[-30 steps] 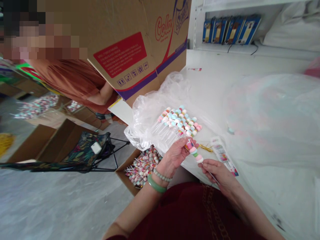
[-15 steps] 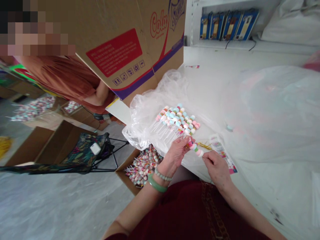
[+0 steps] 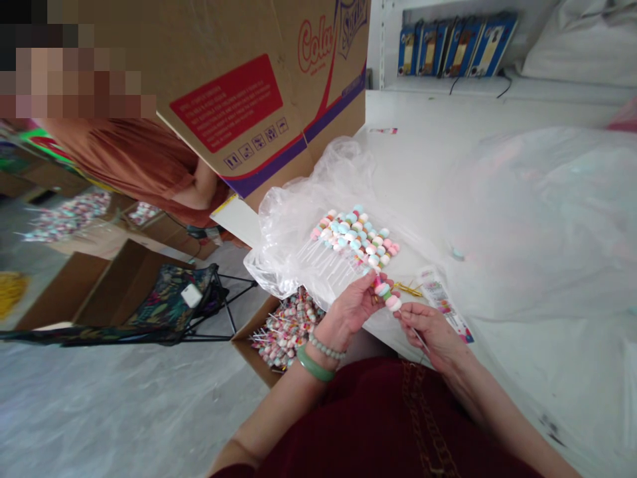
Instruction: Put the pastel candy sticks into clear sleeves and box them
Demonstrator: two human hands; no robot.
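Between my hands is a marshmallow skewer [image 3: 388,296] with pink, blue, green and white pieces. My left hand [image 3: 357,302] is closed around its upper end, where a bit of bright pink shows. With fingertips pinched below the lowest piece, my right hand [image 3: 432,328] grips the thin stick, which sticks out under the fingers. Just beyond, a pile of marshmallow skewers [image 3: 355,234] lies on clear plastic, their white sticks pointing toward me at the left. Gold twist ties [image 3: 409,289] and a printed wrapper sheet [image 3: 442,302] rest beside my right hand.
A cardboard box [image 3: 279,86] stands at the back left of the white table [image 3: 398,153]. Below the table edge, an open carton [image 3: 249,318] holds many wrapped skewers. A large plastic bag [image 3: 557,219] covers the right side. A person in a brown shirt [image 3: 134,159] and a folding chair [image 3: 174,299] are at left.
My right hand has shifted slightly and its fingers have opened out along the stick, which now shows below them. The skewer has turned a little in my left hand.
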